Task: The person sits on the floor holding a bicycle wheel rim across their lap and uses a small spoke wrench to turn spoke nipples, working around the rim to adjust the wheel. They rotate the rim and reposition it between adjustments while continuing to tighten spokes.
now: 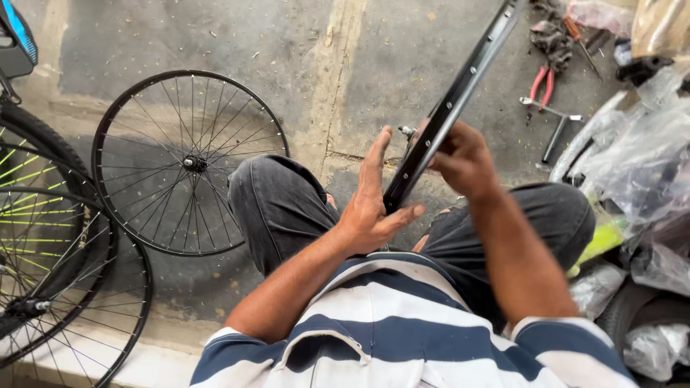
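Head view: left hand [374, 197] flat, right hand [463, 159] gripping black rim [460, 90].

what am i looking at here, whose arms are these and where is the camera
The camera sits on a person's head and looks down, so the arms and the striped shirt at the bottom are the wearer's own. The person sits with knees up on a concrete floor. Both bare hands are on a bare black bicycle rim that has no spokes: the right hand grips it, and the left hand rests open against its lower end. A finished spoked wheel lies on the floor to the left, with more wheels beside it. Red-handled pliers, a metal wrench and plastic bags lie to the right.
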A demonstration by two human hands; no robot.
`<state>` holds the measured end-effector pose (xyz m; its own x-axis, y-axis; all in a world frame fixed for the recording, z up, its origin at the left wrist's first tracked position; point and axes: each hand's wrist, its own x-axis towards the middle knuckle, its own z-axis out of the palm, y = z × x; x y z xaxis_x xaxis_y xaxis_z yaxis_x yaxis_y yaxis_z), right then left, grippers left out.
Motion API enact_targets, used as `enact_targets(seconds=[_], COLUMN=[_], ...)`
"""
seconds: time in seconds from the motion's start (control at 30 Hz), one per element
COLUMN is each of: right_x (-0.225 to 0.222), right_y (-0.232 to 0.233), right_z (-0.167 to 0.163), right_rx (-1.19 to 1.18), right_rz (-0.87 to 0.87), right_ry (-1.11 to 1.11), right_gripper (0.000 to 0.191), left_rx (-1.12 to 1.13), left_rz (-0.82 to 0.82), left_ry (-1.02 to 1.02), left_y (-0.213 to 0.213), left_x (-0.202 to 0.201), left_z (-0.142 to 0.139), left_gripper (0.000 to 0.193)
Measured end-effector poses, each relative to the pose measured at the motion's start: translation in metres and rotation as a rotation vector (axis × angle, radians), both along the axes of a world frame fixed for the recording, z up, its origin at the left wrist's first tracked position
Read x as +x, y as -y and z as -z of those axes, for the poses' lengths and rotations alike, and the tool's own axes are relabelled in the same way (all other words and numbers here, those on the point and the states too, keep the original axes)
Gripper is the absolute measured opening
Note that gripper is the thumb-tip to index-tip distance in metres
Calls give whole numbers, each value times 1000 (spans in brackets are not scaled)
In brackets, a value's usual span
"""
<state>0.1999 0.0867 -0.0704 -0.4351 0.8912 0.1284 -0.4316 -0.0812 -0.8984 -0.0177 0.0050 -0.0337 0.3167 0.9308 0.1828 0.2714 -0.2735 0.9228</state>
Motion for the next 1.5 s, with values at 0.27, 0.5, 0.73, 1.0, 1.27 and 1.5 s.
enact_targets(seconds=[0.27,0.5,0.73,1.0,1.27,1.5], right_x=[-48,4,20,-28,-40,-11], right_y=[23,29,-8,24,20,-6], right_z=[-36,-25,-31,-44,-12,-18], right_rx=[937,244,-9,502,811,15], right_rz=[938,249,-225,509,727,-95], right_ry=[755,110,12,581,675,155], right_gripper=[35,29,54,34,35,29], left_rx=[41,19,39,100,120,121], left_rz=[1,22,30,6,-15,-2], left_ry=[7,8,-10,-43,-31,-8], left_y=[2,3,4,1,5,1], left_x=[3,4,7,3,6,2], left_z=[-3,-6,-10,-11,-8,-6], left_gripper=[115,115,113,111,110,111])
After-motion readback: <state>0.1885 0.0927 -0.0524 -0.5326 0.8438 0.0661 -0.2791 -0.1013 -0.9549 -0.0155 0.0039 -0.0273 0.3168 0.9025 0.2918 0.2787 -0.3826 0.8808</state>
